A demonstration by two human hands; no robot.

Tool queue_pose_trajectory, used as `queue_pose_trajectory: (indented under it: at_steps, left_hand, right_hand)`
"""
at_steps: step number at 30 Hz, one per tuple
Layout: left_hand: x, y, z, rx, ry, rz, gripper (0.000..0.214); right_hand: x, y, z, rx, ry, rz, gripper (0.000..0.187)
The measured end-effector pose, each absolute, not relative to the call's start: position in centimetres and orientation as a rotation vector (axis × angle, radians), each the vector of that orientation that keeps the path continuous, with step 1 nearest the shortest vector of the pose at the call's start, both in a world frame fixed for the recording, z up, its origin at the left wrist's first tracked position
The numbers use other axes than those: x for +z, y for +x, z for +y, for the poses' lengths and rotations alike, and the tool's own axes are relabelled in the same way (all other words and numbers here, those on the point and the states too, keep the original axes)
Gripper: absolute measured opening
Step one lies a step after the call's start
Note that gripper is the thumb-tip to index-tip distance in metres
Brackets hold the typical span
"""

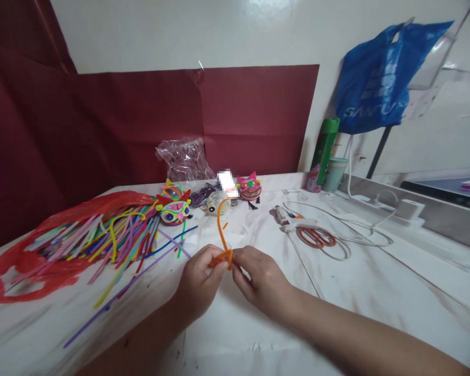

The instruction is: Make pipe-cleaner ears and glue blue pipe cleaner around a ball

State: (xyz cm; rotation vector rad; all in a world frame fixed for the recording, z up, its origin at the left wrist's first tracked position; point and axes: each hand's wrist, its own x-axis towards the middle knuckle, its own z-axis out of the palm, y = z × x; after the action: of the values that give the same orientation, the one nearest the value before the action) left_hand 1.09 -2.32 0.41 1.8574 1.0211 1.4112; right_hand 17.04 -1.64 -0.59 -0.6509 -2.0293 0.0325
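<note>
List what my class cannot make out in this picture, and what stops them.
All in the head view:
Orange strip: part of its folded end, covered by the left hand.
Blue bag: any contents, hidden by its opaque plastic.
White pixelated patch: whatever lies behind it.
Green can: label wording, too small and blurred.
Right forearm: its elbow end, cut off by the picture's edge.

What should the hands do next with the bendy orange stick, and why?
Perhaps the right hand could fold down the long part of the orange stick, because that part rises free while the left hand pinches the bent part below.
</note>
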Motion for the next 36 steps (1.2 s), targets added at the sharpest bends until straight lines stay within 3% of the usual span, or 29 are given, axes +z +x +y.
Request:
queue_pose_trajectory:
  at_steps: [3, 10, 15, 23, 29, 33, 36]
  left_hand:
    - [0.4, 1.1, -2.3, 1.453, 1.904, 1.017, 0.010]
    - [0.4, 1.1, -1.8, 1.453, 1.680, 1.065, 0.003]
    - [0.8, 1.5, -1.8, 1.460, 1.385, 0.929, 0.026]
    - [0.8, 1.5, -1.9, 1.438, 1.375, 0.892, 0.036]
    - [0.2, 2.1, -2.1, 1.648, 1.326, 0.827, 0.068]
    - [0.2, 1.8, -1.9, 1.754, 1.268, 0.942, 0.035]
    - [0.0, 1.3, -1.4, 1.565, 1.247, 1.036, 0.020]
  right_hand:
    - [-0.8, 17.0, -1.5, -0.061, -0.614, -2.064, 0.019]
    - [-0.7, 16.9, -1.4, 0.056, -0.615, -2.052, 0.016]
    - [-0.6, 16.9, -1.3, 0.163, -0.579, -2.011, 0.019]
    - [-0.6, 17.1, -1.2, 0.062, -0.553, -2.079, 0.024]
    - [-0.5, 17.0, -1.2, 0.420, -0.739, -1.899, 0.020]
    - [-0.4, 17.0, -1.0, 0.598, -0.839, -1.765, 0.022]
    - [-0.6, 16.9, -0.9, 0.658, -0.845, -1.742, 0.022]
